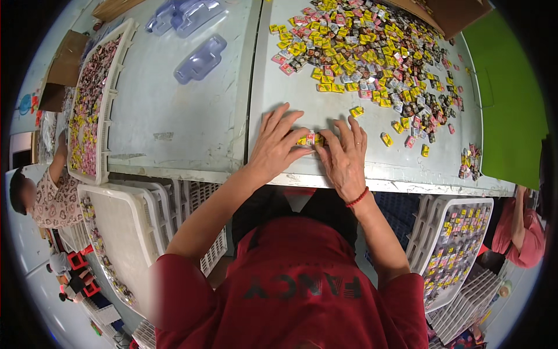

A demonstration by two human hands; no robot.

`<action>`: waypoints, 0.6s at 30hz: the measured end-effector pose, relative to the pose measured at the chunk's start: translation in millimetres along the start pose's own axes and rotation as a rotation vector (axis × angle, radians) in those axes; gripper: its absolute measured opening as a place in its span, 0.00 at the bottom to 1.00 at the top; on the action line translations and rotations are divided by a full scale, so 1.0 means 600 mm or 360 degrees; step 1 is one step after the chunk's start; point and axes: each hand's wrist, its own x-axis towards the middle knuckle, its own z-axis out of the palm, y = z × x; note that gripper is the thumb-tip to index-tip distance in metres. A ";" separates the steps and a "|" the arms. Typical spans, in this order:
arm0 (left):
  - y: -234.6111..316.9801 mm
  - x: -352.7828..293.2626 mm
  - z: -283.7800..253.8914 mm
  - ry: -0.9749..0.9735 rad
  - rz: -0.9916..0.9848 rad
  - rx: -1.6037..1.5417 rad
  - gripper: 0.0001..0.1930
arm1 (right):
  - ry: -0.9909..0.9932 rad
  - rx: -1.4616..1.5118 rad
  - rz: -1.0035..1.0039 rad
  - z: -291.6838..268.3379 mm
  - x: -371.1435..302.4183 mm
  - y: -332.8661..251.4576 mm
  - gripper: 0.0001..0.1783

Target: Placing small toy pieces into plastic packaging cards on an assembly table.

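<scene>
Near the front edge of the table, a short row of small yellow and pink packets point(310, 139) lies between my two hands. My left hand point(275, 144) pinches the row's left end with thumb and forefinger, its other fingers raised. At the opposite end my right hand point(345, 156), with a red bead bracelet at the wrist, presses with its thumb and forefinger. Beyond the hands spreads a large heap of loose small packets point(372, 55) in yellow, pink, black and white. A few single ones, such as a yellow packet point(357, 111), lie close to my right hand.
Clear purplish plastic trays point(200, 59) lie at the far left of the table. A white crate point(104, 145) of packets stands at the left edge. Stacked crates point(139, 212) sit below on the left, and a crate with packets in rows point(427, 285) on the right. Other people work on both sides.
</scene>
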 end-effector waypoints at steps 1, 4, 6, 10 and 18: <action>0.000 0.004 0.004 -0.0005 0.0018 -0.0024 0.19 | -0.0003 -0.0004 0.0008 0.007 0.000 0.004 0.20; -0.002 0.006 0.007 0.0012 -0.0011 -0.0060 0.20 | 0.0010 0.0021 0.0031 0.015 0.001 0.008 0.19; -0.002 0.006 0.008 -0.0018 -0.0041 -0.0067 0.20 | 0.0024 0.0043 0.0054 0.018 -0.001 0.008 0.19; -0.003 0.005 0.012 0.0002 -0.0158 -0.0163 0.20 | 0.0073 0.0122 0.0102 0.022 -0.002 0.008 0.19; 0.008 0.006 0.015 0.0034 -0.0049 -0.0097 0.18 | 0.0112 0.0112 0.0095 0.019 -0.001 0.005 0.16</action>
